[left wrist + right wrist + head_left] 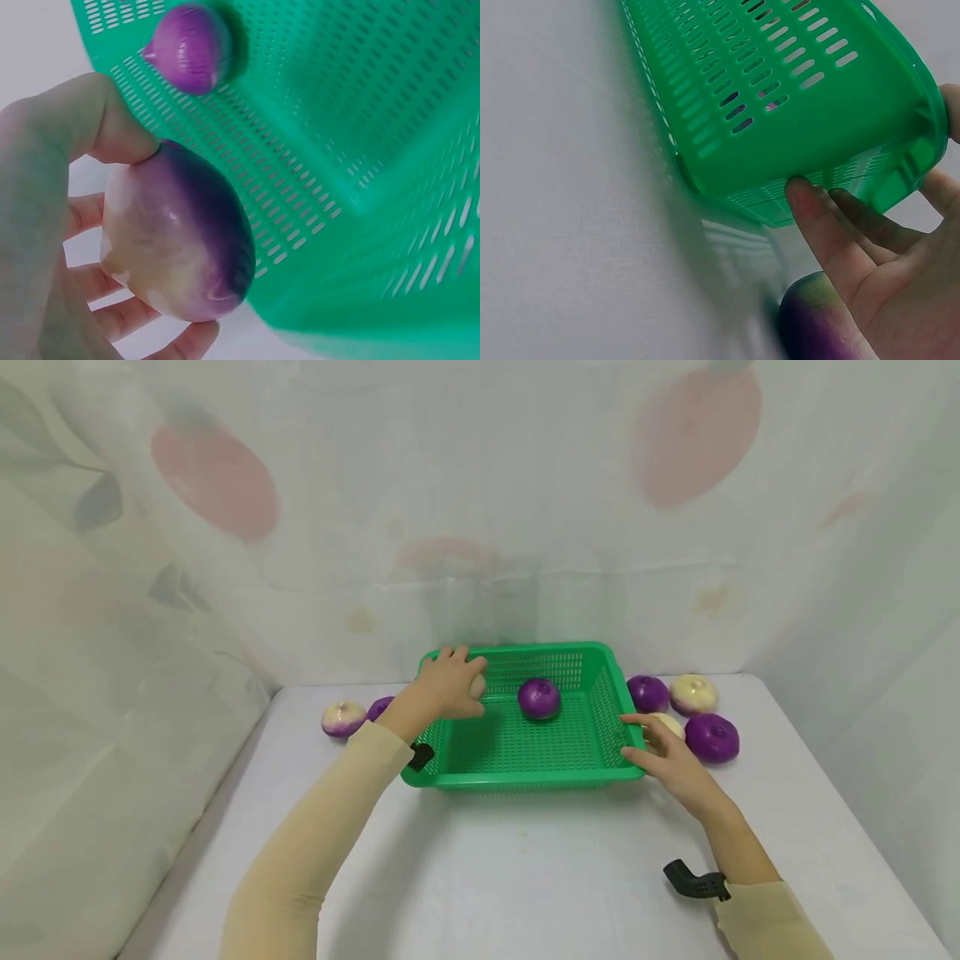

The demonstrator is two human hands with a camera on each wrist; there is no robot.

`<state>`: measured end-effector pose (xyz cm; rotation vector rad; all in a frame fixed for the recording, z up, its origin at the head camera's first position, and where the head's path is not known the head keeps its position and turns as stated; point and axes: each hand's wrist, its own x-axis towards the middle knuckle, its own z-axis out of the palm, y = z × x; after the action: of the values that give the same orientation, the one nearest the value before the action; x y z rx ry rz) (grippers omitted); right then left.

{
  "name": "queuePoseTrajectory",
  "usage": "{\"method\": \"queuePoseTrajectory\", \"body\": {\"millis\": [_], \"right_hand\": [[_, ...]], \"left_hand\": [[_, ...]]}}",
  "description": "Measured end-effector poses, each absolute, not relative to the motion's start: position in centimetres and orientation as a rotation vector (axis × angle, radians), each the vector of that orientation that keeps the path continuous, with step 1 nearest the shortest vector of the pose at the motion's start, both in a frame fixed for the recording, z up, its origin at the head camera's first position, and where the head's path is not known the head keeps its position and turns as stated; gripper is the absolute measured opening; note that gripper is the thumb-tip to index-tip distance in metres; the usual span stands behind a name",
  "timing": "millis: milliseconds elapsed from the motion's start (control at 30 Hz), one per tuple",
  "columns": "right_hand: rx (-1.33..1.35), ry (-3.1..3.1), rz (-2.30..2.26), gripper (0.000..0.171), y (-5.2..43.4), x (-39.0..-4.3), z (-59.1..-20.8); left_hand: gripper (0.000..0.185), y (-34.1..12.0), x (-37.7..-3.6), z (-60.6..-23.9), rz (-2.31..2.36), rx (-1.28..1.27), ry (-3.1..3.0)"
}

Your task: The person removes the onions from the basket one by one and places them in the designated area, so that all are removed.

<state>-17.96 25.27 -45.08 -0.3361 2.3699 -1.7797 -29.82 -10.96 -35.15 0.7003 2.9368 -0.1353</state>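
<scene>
A purple-and-cream turnip is held between the thumb and fingers of my left hand, above the left end of a green plastic basket. Most of this turnip is hidden behind the hand in the head view. Inside the basket, right of the middle, lies another turnip, purple side up. My right hand grips the basket's right rim, its thumb near the front corner. Close beside that hand, outside the basket, sits a cream-topped turnip, partly covered by the fingers.
More turnips lie right of the basket: a purple one, another purple one and a cream one. At the left are a cream-and-purple turnip and a partly hidden purple one. A cloth-covered wall rises behind the white table.
</scene>
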Motion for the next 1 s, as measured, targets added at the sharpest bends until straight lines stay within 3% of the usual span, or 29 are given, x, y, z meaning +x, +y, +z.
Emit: {"method": "queuePoseTrajectory", "body": {"millis": [433,1000], "right_hand": [[-0.334,2.371,-1.784,0.058,25.3,-18.0,-45.2],[-0.318,2.363,-1.783,0.057,25.3,-18.3,-45.3]], "left_hand": [[0.058,-13.8,-28.6,-33.2,-0.029,0.735,2.988],[0.064,-19.3,-26.5,-32.1,0.021,0.695,3.07]]}}
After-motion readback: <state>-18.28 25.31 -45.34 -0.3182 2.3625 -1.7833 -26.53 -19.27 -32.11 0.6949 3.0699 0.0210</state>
